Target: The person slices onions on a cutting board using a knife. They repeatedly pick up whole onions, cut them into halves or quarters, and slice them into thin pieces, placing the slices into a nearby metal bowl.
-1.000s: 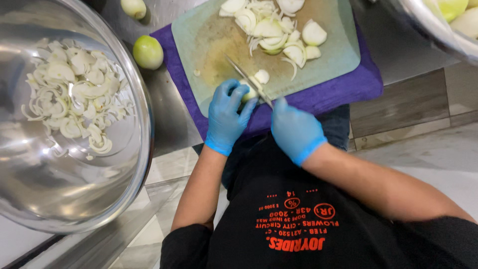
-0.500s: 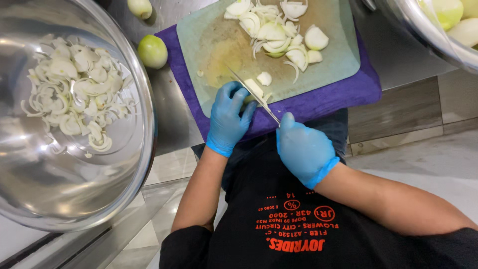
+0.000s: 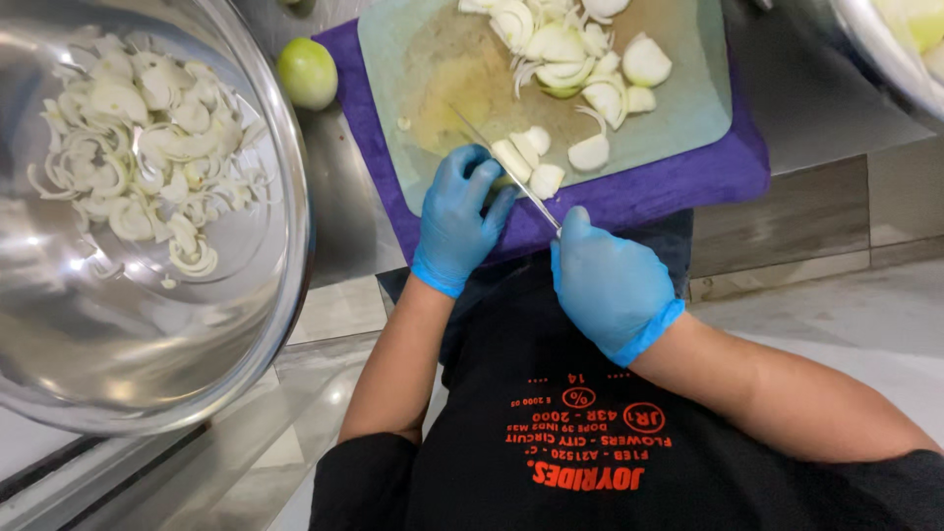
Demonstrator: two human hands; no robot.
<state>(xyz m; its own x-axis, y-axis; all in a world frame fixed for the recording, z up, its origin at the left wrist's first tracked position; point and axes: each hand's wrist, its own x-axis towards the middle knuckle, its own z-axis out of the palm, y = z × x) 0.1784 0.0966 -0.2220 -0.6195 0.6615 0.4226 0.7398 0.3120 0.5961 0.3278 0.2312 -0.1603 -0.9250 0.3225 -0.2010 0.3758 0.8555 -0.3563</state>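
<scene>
Nearest the body, the right hand (image 3: 612, 287) is clenched around the handle of a knife (image 3: 501, 169); the handle itself is hidden inside the gloved fist, so only the blade shows. The blade runs from the right fingers up and away to the person's left, its long axis diagonal across the board (image 3: 688, 108), the tip pointing toward the far left part of the board. Just beyond, the left hand (image 3: 457, 221) presses down with curled fingers on an onion piece (image 3: 515, 162) at the near edge of the board; the fingertips touch the piece, and the blade lies just beside them on their right. Cut chunks (image 3: 546, 181) rest on the far side of the blade. Judged step: slicing the held piece, mid-cut. The next stroke appears to call for keeping the left fingertips tucked back from the edge. Farther out, a heap of onion segments (image 3: 565, 44) lies well beyond the fingers. To the left of the left hand stand a green fruit (image 3: 307, 72) and a steel bowl (image 3: 285, 285) of sliced onion.
</scene>
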